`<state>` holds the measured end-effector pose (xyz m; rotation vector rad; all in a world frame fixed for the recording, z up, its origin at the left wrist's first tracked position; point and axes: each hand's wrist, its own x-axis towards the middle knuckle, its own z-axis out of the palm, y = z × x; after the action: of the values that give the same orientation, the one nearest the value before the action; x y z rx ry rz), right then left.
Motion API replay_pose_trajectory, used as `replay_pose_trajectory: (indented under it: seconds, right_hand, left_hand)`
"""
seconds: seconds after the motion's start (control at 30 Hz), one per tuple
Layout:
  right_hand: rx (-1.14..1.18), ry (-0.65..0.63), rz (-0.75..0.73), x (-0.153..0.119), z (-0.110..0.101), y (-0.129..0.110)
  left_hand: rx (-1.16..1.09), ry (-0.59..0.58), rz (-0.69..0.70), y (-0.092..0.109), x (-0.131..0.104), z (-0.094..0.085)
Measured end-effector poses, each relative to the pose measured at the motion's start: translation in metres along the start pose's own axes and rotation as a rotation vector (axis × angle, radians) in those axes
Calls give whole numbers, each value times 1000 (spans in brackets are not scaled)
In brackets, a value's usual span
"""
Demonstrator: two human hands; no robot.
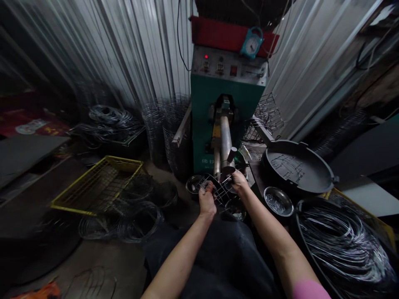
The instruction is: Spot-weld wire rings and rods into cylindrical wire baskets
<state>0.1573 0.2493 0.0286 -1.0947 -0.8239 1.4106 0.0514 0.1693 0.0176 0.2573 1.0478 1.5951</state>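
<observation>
The ribbed silver sheet-metal wall (140, 54) is smooth, with a dull sheen. The boxy green machine cabinet (201, 112) looks to be painted metal, low in gloss; its thick silvery cylindrical arm (226, 135) is bare metal, satin to my eye. The flat silver wire grid (222, 194) is of thin, faintly bright metal rods. From where I stand, the looped silver metal wire coil (346, 241) gleams most; the round dark-grey pan (314, 168) appears matt. The turquoise, round-faced clock (251, 45) resembles smooth plastic. The pink sleeve (308, 289) is matt cloth.

2 bare forearms (187, 248) stretched forward, left grip (208, 201) curled closed, right grip (240, 182) slightly farther out
</observation>
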Motion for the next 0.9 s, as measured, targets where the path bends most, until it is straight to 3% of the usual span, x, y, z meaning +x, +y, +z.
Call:
replay_pose_trajectory:
  seconds: [0.4,0.9]
  right_hand:
    - [62,38,48,7,3,0]
    - [69,18,91,15,-9,13]
  left_hand:
    - [-35,23,7,7,-1,6]
    - [-49,34,-25,7,1,6]
